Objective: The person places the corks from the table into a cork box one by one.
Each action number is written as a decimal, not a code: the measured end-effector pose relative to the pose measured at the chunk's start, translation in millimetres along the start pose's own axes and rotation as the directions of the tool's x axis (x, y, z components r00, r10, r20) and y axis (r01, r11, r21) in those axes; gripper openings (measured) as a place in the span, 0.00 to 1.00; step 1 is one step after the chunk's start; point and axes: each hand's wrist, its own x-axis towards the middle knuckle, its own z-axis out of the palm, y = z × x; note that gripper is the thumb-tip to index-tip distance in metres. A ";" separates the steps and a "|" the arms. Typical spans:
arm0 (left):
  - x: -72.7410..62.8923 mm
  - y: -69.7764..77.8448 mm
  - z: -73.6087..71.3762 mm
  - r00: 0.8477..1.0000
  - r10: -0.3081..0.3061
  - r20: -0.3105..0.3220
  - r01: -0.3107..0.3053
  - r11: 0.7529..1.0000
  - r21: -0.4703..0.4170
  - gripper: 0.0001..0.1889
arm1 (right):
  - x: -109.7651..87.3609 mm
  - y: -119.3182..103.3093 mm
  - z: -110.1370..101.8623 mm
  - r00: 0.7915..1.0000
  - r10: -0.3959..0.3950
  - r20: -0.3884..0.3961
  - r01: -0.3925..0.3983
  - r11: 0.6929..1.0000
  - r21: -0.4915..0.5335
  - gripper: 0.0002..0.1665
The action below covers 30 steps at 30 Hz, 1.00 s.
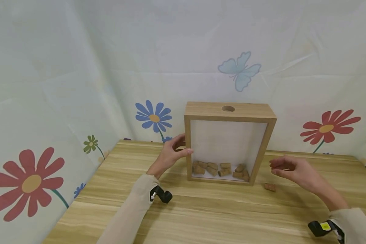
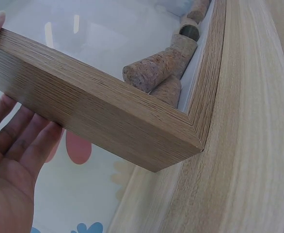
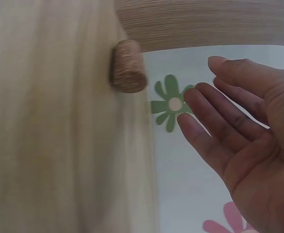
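Observation:
A shallow wooden box point(image 1: 231, 119) with a clear front stands upright on the table, a round hole point(image 1: 228, 108) in its top. Several corks point(image 1: 211, 169) lie in a heap along its bottom; some show close up as brown corks point(image 2: 149, 71) in the left wrist view. My left hand point(image 1: 170, 153) grips the box's left side, thumb on the front edge and fingers at the back edge. To the right of the box my right hand point(image 1: 297, 171) hovers with loosely bent fingers, holding nothing. A single cork point(image 1: 269, 187) lies on the table just below and left of it.
The wood-grain table point(image 1: 201, 213) reaches back to a pale cloth backdrop point(image 1: 170, 40) printed with flowers and a butterfly. The box stands near the table's back edge. A small black camera point(image 1: 163, 195) is strapped to my left wrist, another camera point(image 1: 318, 228) to my right.

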 end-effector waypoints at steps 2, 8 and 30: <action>-0.1 -0.1 0.0 1.000 -0.002 0.001 0.002 1.000 0.002 0.43 | -1.5 4.0 3.1 1.000 -0.011 0.006 0.011 1.000 -0.002 0.17; -0.3 -0.3 -0.2 1.000 -0.005 0.000 0.005 1.000 0.003 0.41 | -4.4 9.2 8.4 0.999 -0.023 0.039 0.023 1.000 0.006 0.15; -1.1 0.8 0.0 1.000 -0.001 0.001 0.001 1.000 0.004 0.42 | -8.7 17.2 13.3 0.968 0.026 0.251 -0.044 0.997 0.068 0.18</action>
